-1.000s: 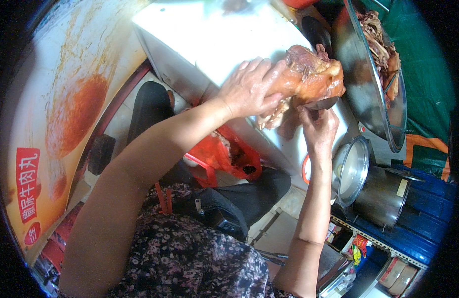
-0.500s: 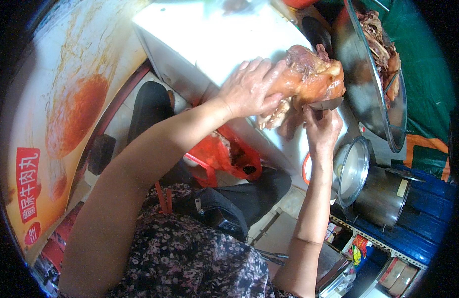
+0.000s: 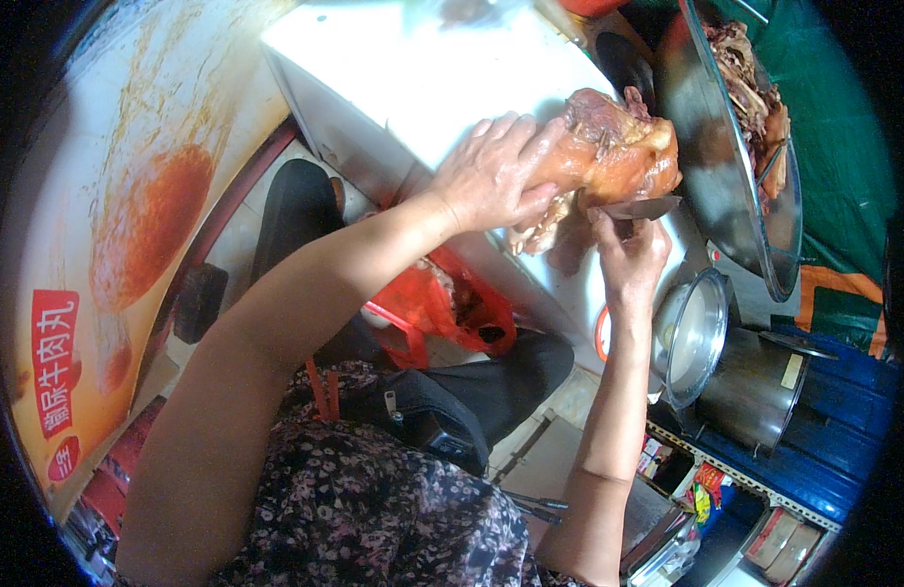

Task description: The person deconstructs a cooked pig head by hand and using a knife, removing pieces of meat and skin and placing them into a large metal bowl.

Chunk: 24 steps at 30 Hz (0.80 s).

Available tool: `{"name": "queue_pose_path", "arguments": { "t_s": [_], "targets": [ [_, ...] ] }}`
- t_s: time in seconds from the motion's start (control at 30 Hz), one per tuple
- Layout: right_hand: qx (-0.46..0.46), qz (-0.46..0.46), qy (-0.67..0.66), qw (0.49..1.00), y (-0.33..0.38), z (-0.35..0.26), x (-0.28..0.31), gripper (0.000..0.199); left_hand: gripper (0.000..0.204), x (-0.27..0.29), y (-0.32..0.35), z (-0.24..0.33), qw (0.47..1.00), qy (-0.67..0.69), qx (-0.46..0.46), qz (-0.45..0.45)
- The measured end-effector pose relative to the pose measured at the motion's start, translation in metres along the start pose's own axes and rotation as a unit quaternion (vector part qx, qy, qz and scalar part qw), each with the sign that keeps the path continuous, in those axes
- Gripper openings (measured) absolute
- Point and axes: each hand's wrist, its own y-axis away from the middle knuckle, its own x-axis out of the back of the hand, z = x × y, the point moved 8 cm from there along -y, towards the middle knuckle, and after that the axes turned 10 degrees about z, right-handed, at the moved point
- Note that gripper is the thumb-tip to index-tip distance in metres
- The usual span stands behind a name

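Observation:
A large piece of cooked meat [image 3: 618,147], brown and glossy with skin on, lies on the white table top [image 3: 423,88]. My left hand [image 3: 498,171] presses on its left side, fingers curved over the skin and thumb toward the near edge. In my right hand [image 3: 630,256] is a knife [image 3: 644,208], gripped with the fingers closed. Its dark blade lies along the near right side of the meat. Paler flesh or bone [image 3: 542,230] shows under the meat near my left thumb.
A wide metal basin [image 3: 780,249] with chunks of meat stands at the far right. Nearer are a metal bowl [image 3: 697,338] and a tall steel pot [image 3: 755,386] on a blue surface. A red plastic bag [image 3: 423,308] hangs below the table's near edge, by my legs.
The knife has turned slightly, showing more of its blade, and my right hand has shifted a little with it. My left hand and the meat stay almost still.

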Motion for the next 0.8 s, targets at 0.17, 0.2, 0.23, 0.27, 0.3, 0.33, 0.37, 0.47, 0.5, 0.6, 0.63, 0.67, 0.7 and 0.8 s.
{"name": "queue_pose_path", "arguments": {
  "t_s": [0.17,0.2,0.23,0.27,0.3,0.33,0.37,0.47,0.5,0.6,0.63,0.67,0.7,0.8],
  "targets": [
    [0.01,0.002,0.014,1.0,-0.002,-0.008,0.0,0.02,0.077,-0.001,0.0,0.0,1.0,-0.003,0.002,-0.002],
    [0.004,0.01,0.009,1.0,-0.003,-0.008,0.002,0.021,0.077,0.0,0.001,0.0,1.0,-0.001,0.004,-0.002],
    [-0.002,0.018,0.006,1.0,-0.004,-0.009,0.005,0.021,0.077,0.0,0.0,-0.001,1.0,0.001,0.005,-0.002],
    [-0.008,0.026,0.002,1.0,-0.005,-0.009,0.006,0.021,0.077,0.0,0.001,-0.001,1.0,-0.001,0.007,-0.005],
    [-0.021,0.016,-0.009,1.0,-0.004,-0.006,0.003,0.021,0.077,-0.001,0.001,-0.002,1.0,-0.002,0.009,-0.009],
    [-0.034,0.006,-0.018,0.999,-0.001,-0.002,0.001,0.021,0.077,-0.002,0.001,-0.001,1.0,-0.002,0.01,-0.012],
    [-0.048,-0.003,-0.027,0.998,0.0,0.001,-0.001,0.021,0.077,-0.002,0.001,-0.001,1.0,-0.002,0.009,-0.012],
    [-0.02,0.002,0.0,1.0,0.0,-0.004,-0.002,0.022,0.077,-0.002,0.0,0.0,1.0,-0.002,0.007,-0.008],
    [-0.011,0.003,0.009,1.0,-0.001,-0.005,-0.003,0.022,0.077,-0.002,0.0,0.001,1.0,-0.001,0.005,-0.004],
    [0.004,0.024,0.012,1.0,-0.004,-0.005,0.004,0.022,0.076,-0.001,0.0,0.0,1.0,-0.005,0.003,-0.003],
    [-0.004,0.03,0.011,0.999,-0.004,-0.005,0.006,0.022,0.076,-0.001,0.0,0.0,1.0,-0.007,0.003,-0.004],
    [-0.046,0.039,-0.03,0.998,-0.002,0.008,0.003,0.021,0.077,-0.001,0.0,0.0,1.0,-0.007,0.003,-0.005],
    [-0.049,0.03,-0.033,0.998,0.0,0.009,0.001,0.021,0.077,-0.001,0.001,-0.001,1.0,-0.008,0.003,-0.005],
    [-0.033,0.012,-0.018,0.999,0.002,0.002,-0.001,0.021,0.077,-0.001,0.0,0.0,1.0,-0.007,0.004,-0.007]
  ]
}}
